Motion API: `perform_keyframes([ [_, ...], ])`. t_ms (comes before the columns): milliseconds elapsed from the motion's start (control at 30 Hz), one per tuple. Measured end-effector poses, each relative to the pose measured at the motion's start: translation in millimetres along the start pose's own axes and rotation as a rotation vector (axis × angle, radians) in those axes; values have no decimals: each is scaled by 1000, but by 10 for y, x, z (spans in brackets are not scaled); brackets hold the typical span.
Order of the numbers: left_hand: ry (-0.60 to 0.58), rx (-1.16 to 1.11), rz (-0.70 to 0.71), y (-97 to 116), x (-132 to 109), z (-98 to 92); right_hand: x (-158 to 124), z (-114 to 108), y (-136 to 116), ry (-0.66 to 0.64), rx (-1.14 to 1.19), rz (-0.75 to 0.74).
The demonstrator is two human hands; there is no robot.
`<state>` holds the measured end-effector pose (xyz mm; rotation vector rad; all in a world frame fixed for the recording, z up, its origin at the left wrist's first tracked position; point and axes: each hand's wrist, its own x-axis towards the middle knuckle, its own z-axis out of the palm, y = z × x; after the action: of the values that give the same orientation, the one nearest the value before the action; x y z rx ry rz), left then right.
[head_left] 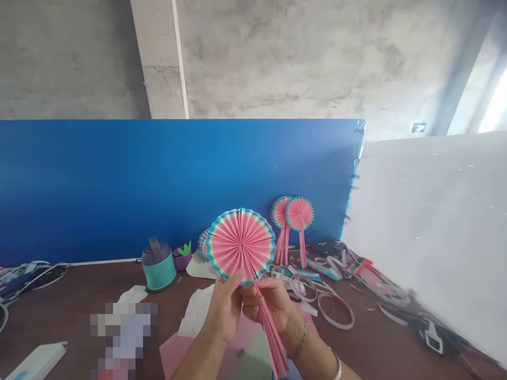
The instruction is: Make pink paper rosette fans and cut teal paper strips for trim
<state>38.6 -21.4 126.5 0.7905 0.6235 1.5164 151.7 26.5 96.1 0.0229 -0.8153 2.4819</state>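
A round pleated paper fan, pink with a cream and blue rim, is held up in front of me. My left hand grips its lower edge, the thumb lying on the front. My right hand has its fingers curled around the base, where the disc meets the folded pink handle. One strip of the handle slants down to the right past my right wrist. Sheets of pink paper and a pale green sheet lie under my hands.
Similar finished fans lean against the blue partition. A teal and grey container and a purple pot stand at the back left. Paper strips and tape rolls clutter the right; a white box lies front left.
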Motion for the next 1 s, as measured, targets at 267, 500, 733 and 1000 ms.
perform_keyframes([
  [267,159,108,-54,8,-1,65,41,-73,29,-31,8,51],
  [500,8,71,-66,2,54,12,-9,-123,-37,265,-310,9],
  [733,7,-156,-52,125,112,5,-160,40,-253,516,-922,40],
  [1000,75,-195,-94,25,158,-23,-111,352,-170,864,-1554,-728],
])
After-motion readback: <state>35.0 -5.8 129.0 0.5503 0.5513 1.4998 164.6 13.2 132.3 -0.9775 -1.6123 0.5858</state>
